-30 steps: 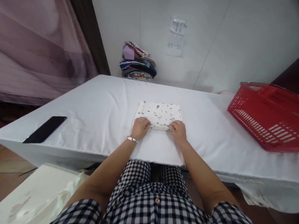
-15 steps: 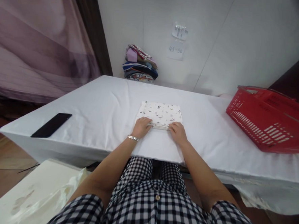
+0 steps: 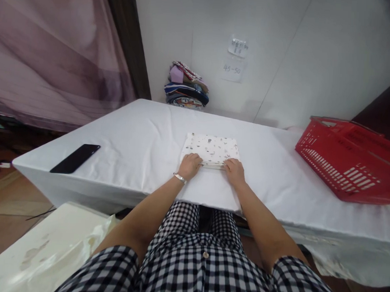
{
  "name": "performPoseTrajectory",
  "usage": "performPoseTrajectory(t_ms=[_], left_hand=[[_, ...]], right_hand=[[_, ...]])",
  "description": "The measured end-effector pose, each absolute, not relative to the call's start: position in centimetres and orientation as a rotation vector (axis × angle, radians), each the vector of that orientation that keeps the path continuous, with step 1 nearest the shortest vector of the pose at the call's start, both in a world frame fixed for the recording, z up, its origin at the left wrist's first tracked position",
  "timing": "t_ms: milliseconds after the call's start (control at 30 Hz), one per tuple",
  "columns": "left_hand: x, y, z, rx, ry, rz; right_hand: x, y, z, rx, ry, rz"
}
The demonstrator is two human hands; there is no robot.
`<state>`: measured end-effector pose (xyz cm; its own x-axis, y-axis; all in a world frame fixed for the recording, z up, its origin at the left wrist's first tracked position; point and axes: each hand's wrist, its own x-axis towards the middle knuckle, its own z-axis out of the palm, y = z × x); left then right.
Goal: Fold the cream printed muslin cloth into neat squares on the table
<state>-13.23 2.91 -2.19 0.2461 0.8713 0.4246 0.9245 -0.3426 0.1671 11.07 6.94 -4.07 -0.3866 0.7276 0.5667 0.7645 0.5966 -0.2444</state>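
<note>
Folded cloth [image 3: 211, 148]: left hand [image 3: 189, 166], right hand [image 3: 234, 172] seemingly pinch its near edge.

bright, even indoor light | soft shadows | wide-angle edge distortion | corners darkened

A paper note [image 3: 233, 70] on the wall reads "45-50".

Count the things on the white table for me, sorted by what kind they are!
Folded printed cloth, with the left hand and right hand on its near edge: 1
Black phone: 1
Red basket: 1
Pile of folded clothes at the far edge: 1
Total: 4
</note>
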Motion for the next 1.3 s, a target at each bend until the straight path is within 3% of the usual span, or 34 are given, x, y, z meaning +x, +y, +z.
performPoseTrajectory(t_ms=[1300], left_hand=[[-11.6, 3.6, -2.2, -2.321, -1.874, -1.024]], right_hand=[[8.9, 6.9, -3.2, -1.170, -2.268, 0.086]])
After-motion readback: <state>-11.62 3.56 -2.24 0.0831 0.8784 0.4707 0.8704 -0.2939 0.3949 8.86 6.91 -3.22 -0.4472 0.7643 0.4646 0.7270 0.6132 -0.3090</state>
